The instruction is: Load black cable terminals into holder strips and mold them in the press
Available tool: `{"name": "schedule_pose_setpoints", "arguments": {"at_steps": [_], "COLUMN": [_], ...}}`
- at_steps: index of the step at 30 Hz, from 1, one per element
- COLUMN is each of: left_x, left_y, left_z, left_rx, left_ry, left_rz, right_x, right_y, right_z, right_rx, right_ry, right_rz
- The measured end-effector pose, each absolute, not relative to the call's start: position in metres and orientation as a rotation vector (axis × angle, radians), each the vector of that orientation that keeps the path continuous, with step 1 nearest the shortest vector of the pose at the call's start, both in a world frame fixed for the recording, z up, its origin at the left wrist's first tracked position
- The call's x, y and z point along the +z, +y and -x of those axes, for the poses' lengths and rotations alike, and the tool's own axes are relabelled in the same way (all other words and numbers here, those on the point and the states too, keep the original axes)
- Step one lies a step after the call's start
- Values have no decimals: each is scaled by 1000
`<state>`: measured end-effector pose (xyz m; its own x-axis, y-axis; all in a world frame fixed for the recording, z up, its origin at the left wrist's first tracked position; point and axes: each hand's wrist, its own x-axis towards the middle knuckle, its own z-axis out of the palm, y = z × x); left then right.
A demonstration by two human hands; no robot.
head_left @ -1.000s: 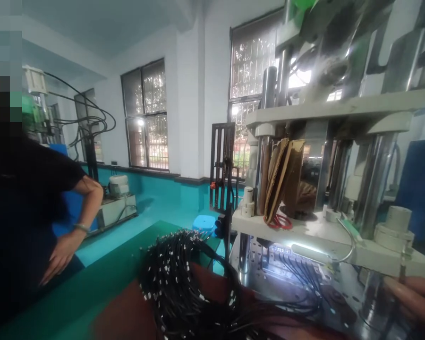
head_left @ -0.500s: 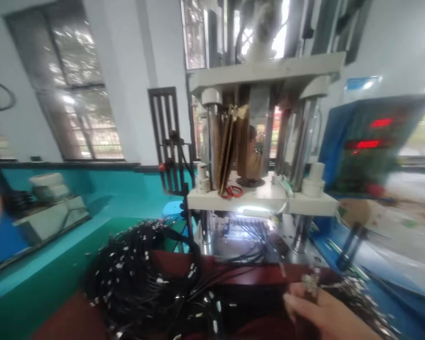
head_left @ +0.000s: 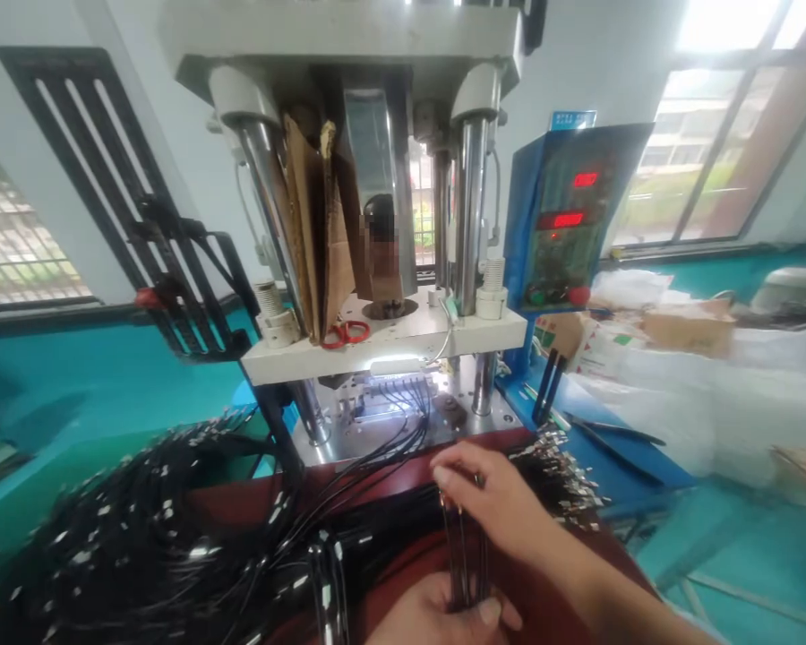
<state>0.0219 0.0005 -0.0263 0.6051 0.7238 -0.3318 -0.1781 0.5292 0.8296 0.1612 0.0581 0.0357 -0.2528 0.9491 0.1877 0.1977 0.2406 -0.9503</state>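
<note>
Near the bottom of the head view, my left hand [head_left: 420, 616] is closed around a small bunch of thin black cables [head_left: 462, 551] that stands roughly upright. My right hand [head_left: 490, 493] pinches the upper ends of the same bunch, its thumb and forefinger together. Those ends are partly hidden by the fingers. Left of my hands lies a big tangled heap of black cables [head_left: 141, 528] with shiny metal ends. Beyond my right hand, a pile of cable ends with metal connectors [head_left: 564, 475] rests at the table's right side.
A press [head_left: 382, 349] with steel columns stands ahead; several cables run into its lit lower fixture [head_left: 393, 399]. Red-handled scissors [head_left: 346, 334] and cardboard [head_left: 315, 242] sit on its plate. Right of it is a blue control box [head_left: 574, 215], with white sacks [head_left: 672, 385] beyond.
My view has turned right and moved nearer the press. My left hand has come from the far left edge to the cable bunch, below my right hand.
</note>
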Motion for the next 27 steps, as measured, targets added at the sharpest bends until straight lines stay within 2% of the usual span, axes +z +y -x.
{"name": "schedule_pose_setpoints", "arguments": {"at_steps": [7,12,17,22,27], "left_x": [-26,-16,-4,-3,-2], "left_y": [5,-5,-16,-23,-25], "left_z": [-26,-19,-13,-8,-9], "left_rx": [679,883,973,1016,995], "left_ry": [758,837,929,955,985], "left_rz": [-581,-463,-473,-513,-595], "right_x": [31,37,16,13,50], "right_y": [46,118,172,164,141], "right_z": [-158,-170,-151,-149,-181], "right_rx": [996,475,488,326,111], "right_ry": [-2128,-2406,-2649,-2788,-2828], "right_rz": [1039,1268,1332,1350,1338]}}
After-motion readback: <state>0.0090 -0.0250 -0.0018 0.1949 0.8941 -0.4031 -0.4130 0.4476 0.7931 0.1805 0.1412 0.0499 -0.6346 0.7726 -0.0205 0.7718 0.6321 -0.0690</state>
